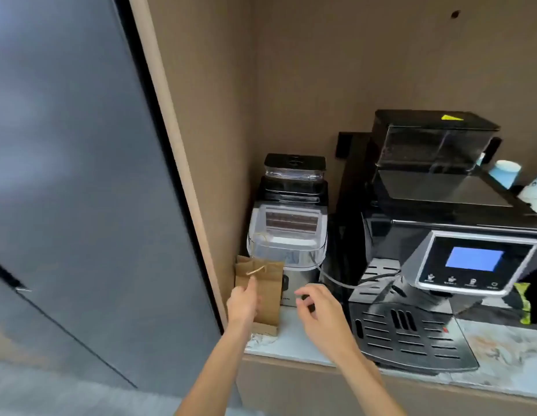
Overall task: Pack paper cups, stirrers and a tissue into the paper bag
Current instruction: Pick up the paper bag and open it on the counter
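Note:
A flat, folded brown paper bag with a twine handle leans upright at the left end of the counter, against a small machine. My left hand rests on the bag's front, index finger pointing up at the handle. My right hand hovers just right of the bag with fingers curled and apart, holding nothing. Light blue paper cups lie on top of the coffee machine at the far right. No stirrers or tissue are visible.
A small silver and clear machine stands behind the bag. A large black coffee machine with a blue screen fills the right of the marble counter. A beige wall panel and grey door are on the left.

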{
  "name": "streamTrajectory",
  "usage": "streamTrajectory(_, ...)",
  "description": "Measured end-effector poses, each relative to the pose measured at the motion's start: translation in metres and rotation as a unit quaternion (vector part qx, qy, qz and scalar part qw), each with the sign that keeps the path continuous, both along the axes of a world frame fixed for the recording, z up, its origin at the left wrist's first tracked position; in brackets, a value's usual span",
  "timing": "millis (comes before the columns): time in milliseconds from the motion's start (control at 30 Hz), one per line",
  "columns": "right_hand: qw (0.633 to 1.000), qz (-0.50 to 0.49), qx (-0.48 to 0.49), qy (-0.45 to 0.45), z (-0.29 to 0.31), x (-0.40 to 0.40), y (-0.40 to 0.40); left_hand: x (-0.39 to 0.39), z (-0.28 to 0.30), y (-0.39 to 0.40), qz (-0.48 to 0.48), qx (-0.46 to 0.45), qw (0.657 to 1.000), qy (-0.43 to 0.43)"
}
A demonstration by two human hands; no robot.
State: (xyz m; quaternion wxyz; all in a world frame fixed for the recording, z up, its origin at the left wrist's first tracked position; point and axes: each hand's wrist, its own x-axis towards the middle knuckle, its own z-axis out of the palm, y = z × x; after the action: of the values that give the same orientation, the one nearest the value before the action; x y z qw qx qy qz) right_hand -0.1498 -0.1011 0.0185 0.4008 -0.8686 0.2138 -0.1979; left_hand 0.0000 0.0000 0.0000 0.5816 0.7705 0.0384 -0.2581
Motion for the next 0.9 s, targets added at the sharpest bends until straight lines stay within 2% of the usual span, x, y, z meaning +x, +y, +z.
streamTrajectory(233, 0.999, 0.006, 0.030, 0.033, -0.017, -0.009, -0.016, 0.028, -0.010, -0.037, 0.043, 0.052, 0.997, 0.024)
streamTrajectory(367, 0.998, -0.012, 0.059, 0.035, -0.012, -0.016, -0.022, 0.037, -0.021, -0.042, 0.060, 0.037, 0.997, 0.024)
streamTrajectory(500, 0.997, -0.014, 0.067, 0.024, 0.017, -0.015, -0.028, 0.026, -0.026, -0.031, 0.032, 0.060, 0.996, -0.050)
streamTrajectory(633, 0.985, 0.061, 0.162, -0.005, 0.054, 0.006, -0.008, 0.006, -0.015, -0.004, -0.048, 0.115, 0.978, -0.170)
streamTrajectory(667, 0.984, 0.074, 0.159, 0.013, 0.059, 0.014, -0.002, -0.001, -0.013, 0.002, -0.075, 0.129, 0.968, -0.203)
streamTrajectory(733, 0.985, 0.087, 0.103, 0.105, 0.055, 0.031, 0.001, -0.017, -0.011, 0.008, -0.123, 0.144, 0.950, -0.250)
streamTrajectory(833, 0.949, 0.106, 0.024, 0.295, 0.030, 0.042, 0.012, -0.040, -0.009, 0.024, -0.206, 0.114, 0.919, -0.317)
streamTrajectory(900, 0.934, 0.114, 0.030, 0.337, 0.013, 0.037, 0.019, -0.054, -0.003, 0.037, -0.267, 0.092, 0.895, -0.344)
